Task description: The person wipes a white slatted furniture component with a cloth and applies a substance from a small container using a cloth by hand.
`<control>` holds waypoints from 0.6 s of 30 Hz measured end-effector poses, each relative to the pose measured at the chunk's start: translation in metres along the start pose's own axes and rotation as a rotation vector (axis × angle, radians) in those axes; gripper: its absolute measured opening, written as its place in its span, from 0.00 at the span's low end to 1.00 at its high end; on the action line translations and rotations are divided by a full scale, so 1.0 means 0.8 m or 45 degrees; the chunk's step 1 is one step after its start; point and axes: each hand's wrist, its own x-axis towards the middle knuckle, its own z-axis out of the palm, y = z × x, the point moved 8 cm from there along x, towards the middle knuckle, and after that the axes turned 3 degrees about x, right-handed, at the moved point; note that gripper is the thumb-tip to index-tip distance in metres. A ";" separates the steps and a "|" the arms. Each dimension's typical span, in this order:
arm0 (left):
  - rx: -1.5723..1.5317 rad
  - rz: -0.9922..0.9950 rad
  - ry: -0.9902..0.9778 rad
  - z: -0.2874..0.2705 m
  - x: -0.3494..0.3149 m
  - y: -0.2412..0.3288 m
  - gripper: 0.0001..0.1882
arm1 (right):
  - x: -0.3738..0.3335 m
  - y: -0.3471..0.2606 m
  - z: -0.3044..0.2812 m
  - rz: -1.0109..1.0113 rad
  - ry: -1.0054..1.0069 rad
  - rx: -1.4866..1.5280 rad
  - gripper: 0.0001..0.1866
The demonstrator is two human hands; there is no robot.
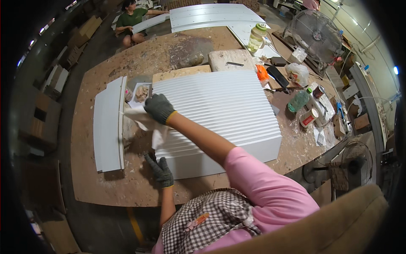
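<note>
ribbed white panel (220, 106) flat on bench (95, 186), ribs running left-right, mostly rightward of both hands; right hand (160, 109) over its left edge, closed on white cloth (143, 119); left hand (160, 172) at near left corner, fingers parted, grip unclear

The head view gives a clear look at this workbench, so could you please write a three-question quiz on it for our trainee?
1. What does the right hand hold?
2. True or false: the narrow white panel lies to the left of the ribbed white panel.
3. The glove on the left hand is mainly: a) red; b) dark grey; c) white.

Key: 1. A white cloth. 2. True. 3. b.
</note>
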 end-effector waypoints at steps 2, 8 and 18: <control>0.054 0.043 0.004 -0.004 0.007 0.000 0.34 | -0.040 -0.013 0.001 -0.219 -0.141 0.082 0.07; 0.420 -0.071 -0.195 0.022 0.013 -0.014 0.27 | -0.091 -0.019 -0.013 -0.143 -0.195 0.354 0.20; 0.147 0.029 -0.207 0.039 0.015 0.015 0.28 | -0.015 0.128 -0.025 0.378 -0.284 -0.111 0.19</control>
